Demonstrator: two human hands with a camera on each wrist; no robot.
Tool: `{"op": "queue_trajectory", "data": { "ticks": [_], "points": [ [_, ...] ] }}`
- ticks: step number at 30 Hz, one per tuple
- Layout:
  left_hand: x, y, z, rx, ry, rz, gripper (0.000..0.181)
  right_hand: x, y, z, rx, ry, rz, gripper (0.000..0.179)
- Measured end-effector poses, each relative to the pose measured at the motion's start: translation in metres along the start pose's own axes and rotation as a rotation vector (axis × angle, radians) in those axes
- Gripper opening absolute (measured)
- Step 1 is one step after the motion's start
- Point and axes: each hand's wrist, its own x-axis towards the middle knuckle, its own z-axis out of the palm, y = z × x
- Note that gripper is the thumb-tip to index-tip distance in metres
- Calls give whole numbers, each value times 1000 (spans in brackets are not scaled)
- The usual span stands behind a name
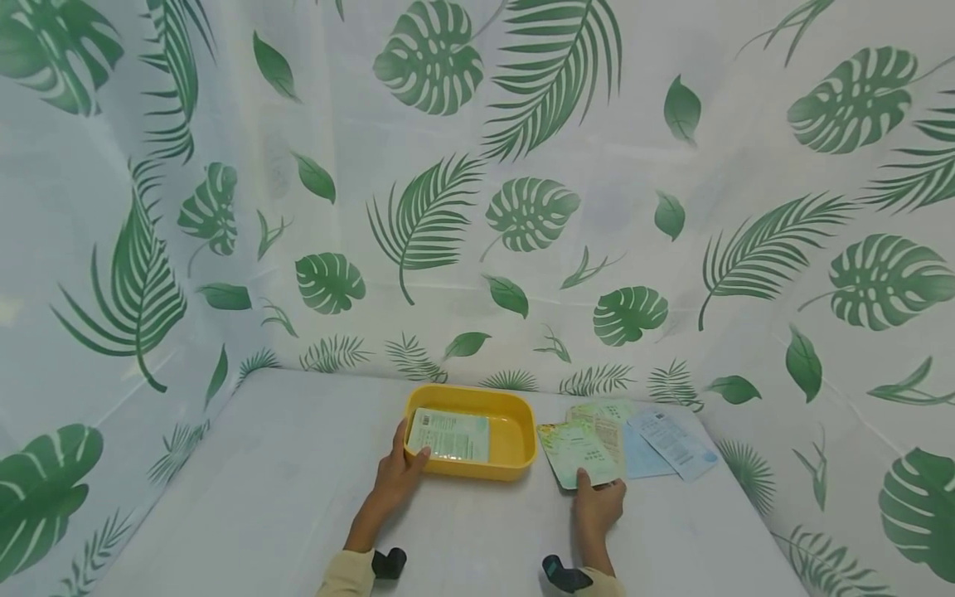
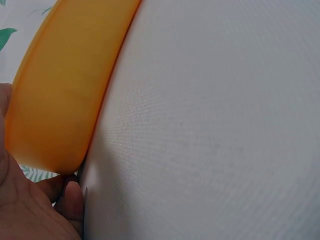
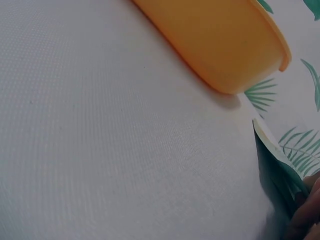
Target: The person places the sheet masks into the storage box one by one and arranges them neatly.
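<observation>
A yellow plastic tray (image 1: 511,439) stands on the table with a pale green printed packet (image 1: 450,435) lying flat inside it. My left hand (image 1: 400,474) holds the tray's near left corner, its thumb over the rim and its fingers along the outer wall. In the left wrist view, fingers (image 2: 73,200) curl at the foot of the yellow wall. Right of the tray, my right hand (image 1: 598,504) pinches the near edge of a flat green packet (image 1: 573,454) with a yellow-patterned top. The right wrist view shows that packet (image 3: 280,167) tilted up off the table.
Several more flat packets overlap beyond my right hand: a beige-and-green one (image 1: 610,435), a light blue one (image 1: 647,452) and a pale blue one (image 1: 675,444). A white cloth (image 1: 283,497) covers the table. Leaf-printed curtain (image 1: 448,323) encloses the back and sides.
</observation>
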Motion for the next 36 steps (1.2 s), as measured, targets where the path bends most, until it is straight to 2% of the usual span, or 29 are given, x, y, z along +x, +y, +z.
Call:
{"op": "queue_trajectory", "data": {
  "ticks": [6, 18, 36],
  "points": [
    [0, 0, 1, 6, -8, -10, 76, 4, 2, 2, -26, 13, 8, 46],
    [1, -2, 2, -7, 1, -7, 75, 3, 3, 1, -66, 10, -63, 42],
    [-2, 3, 1, 8, -3, -25, 75, 4, 4, -2, -103, 9, -57, 37]
  ]
}}
